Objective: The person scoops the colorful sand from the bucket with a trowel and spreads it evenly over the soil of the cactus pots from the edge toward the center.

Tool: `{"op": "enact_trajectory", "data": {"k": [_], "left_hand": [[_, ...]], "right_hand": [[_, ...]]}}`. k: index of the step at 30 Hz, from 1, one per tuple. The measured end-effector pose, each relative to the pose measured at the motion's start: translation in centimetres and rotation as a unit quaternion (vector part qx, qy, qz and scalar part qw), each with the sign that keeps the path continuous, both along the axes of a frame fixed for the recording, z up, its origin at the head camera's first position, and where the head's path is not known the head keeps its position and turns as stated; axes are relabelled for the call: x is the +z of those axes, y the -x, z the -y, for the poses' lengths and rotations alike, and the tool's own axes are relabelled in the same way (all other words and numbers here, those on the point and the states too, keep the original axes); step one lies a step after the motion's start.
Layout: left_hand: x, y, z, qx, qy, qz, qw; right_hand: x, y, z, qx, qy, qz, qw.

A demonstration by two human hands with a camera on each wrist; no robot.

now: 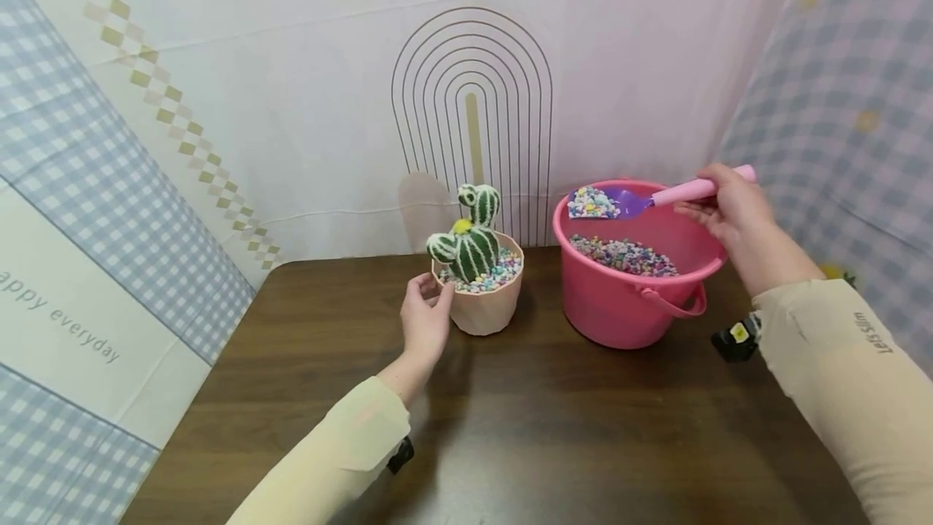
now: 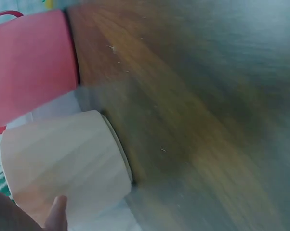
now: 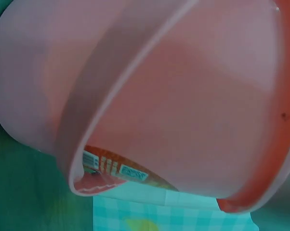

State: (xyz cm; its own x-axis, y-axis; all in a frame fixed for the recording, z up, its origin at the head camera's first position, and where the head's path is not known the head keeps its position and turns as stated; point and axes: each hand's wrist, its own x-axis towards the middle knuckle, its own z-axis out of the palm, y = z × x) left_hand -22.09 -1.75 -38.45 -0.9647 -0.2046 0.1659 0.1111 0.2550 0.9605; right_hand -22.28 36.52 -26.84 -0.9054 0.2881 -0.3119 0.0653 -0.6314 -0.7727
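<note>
My left hand (image 1: 425, 318) holds the left side of a pale pink flowerpot (image 1: 487, 313); in the left wrist view its thumb (image 2: 57, 211) lies against the pot's wall. A knitted green cactus (image 1: 474, 253) with white stripes and a yellow flower stands in the pot among pastel pebbles (image 1: 503, 270). My right hand (image 1: 736, 209) grips the pink handle of a small shovel (image 1: 685, 191). Its purple blade carries a heap of colourful pebbles (image 1: 592, 202), level above the rim of a pink bucket (image 1: 619, 314). More pebbles (image 1: 627, 256) lie inside the bucket.
Both containers stand on a dark wooden table (image 1: 554, 428) near its back edge, close to a printed cloth backdrop (image 1: 321, 104). The bucket's handle (image 1: 678, 306) hangs down at its front right. A label (image 3: 121, 166) shows on the bucket in the right wrist view.
</note>
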Motion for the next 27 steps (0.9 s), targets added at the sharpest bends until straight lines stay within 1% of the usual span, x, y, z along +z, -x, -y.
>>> {"op": "enact_trajectory", "data": {"k": [5, 9, 12, 17, 19, 22, 23, 25, 27], "left_hand": [[0.4, 0.6, -0.9, -0.001, 0.018, 0.005, 0.9998], [0.8, 1.2, -0.8, -0.01, 0.025, 0.02, 0.9994], [1.1, 1.8, -0.4, -0.023, 0.012, 0.046, 0.9986], [1.3, 3.0, 0.5, -0.053, -0.04, 0.087, 0.994], [1.4, 3.4, 0.8, -0.055, -0.052, 0.093, 0.9928], [1.5, 3.7, 1.1, -0.038, -0.047, 0.086, 0.9945], [1.5, 3.7, 1.1, -0.028, -0.039, 0.077, 0.9959], [1.5, 3.6, 1.0, -0.004, -0.008, 0.057, 0.9984], [1.4, 3.3, 0.7, 0.013, 0.013, 0.044, 0.9989]], "right_hand": [[-0.2, -0.1, 0.1, 0.009, 0.002, 0.0, 1.0], [-0.1, -0.1, 0.0, 0.009, -0.003, -0.003, 1.0], [0.0, -0.2, -0.1, 0.011, -0.007, -0.002, 1.0], [-0.1, -0.1, 0.0, 0.013, -0.004, 0.001, 1.0], [-0.1, -0.1, 0.1, 0.012, -0.004, 0.0, 1.0], [-0.1, 0.0, 0.4, 0.012, -0.004, -0.003, 1.0], [-0.1, 0.1, 0.5, 0.014, -0.005, -0.003, 1.0], [-0.1, 0.2, 0.8, 0.018, -0.008, 0.0, 1.0], [-0.1, 0.2, 1.1, 0.023, -0.017, 0.005, 1.0]]}}
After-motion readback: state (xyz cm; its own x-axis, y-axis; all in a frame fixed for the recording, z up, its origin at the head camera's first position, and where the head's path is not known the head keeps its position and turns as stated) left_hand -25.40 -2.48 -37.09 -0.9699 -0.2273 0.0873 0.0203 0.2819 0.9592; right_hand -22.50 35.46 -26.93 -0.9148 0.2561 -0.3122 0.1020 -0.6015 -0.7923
